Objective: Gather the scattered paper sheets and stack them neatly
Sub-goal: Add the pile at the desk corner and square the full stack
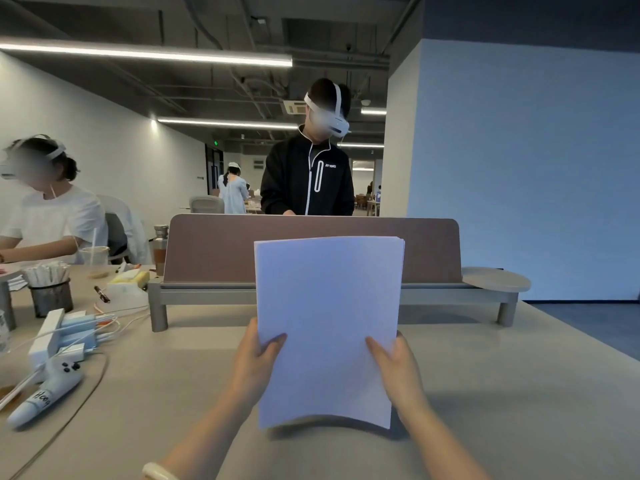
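Note:
A stack of white paper sheets stands upright in front of me, its bottom edge just above or on the beige table. My left hand grips the stack's left edge with the thumb on the front. My right hand grips the right edge the same way. The sheets look aligned, with slight layering visible at the top right corner. No loose sheets show on the table.
A brown divider on a grey shelf crosses the table behind the stack. At the left lie a white controller, cables, a power strip and a pen cup. A person stands beyond the divider; another sits at far left.

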The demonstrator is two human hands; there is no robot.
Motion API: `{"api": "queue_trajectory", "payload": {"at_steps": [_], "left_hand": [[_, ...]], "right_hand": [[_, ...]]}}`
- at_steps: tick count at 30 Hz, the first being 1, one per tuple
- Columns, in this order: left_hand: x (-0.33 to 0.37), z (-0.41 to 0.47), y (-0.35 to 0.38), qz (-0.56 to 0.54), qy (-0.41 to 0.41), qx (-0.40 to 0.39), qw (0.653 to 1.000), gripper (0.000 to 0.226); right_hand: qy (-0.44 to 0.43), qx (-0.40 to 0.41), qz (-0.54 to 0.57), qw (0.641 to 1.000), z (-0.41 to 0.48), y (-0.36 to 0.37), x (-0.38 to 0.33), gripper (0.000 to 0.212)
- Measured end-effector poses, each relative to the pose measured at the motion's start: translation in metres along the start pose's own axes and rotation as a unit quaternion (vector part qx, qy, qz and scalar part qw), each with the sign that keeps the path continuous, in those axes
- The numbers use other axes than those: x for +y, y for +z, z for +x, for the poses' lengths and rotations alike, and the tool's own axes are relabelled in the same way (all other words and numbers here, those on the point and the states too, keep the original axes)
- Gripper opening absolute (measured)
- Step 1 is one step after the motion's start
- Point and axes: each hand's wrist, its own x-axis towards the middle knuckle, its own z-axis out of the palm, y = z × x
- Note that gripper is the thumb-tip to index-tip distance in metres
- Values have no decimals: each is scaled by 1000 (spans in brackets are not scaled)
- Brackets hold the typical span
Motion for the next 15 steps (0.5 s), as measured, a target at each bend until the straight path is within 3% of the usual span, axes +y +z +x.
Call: {"api": "queue_trajectory", "payload": {"at_steps": [5,10,15], "left_hand": [[-23,-22,7,-28,-54,-11,998,26],[-24,-25,14,-10,-55,-2,998,25],[-47,-36,16,-5,-82,-6,997,22]], "right_hand": [[15,-25,-17,999,-14,0,15,22],[11,-25,-15,1000,-13,-1,11,16],[25,-49,-49,997,-19,-2,38,25]]}}
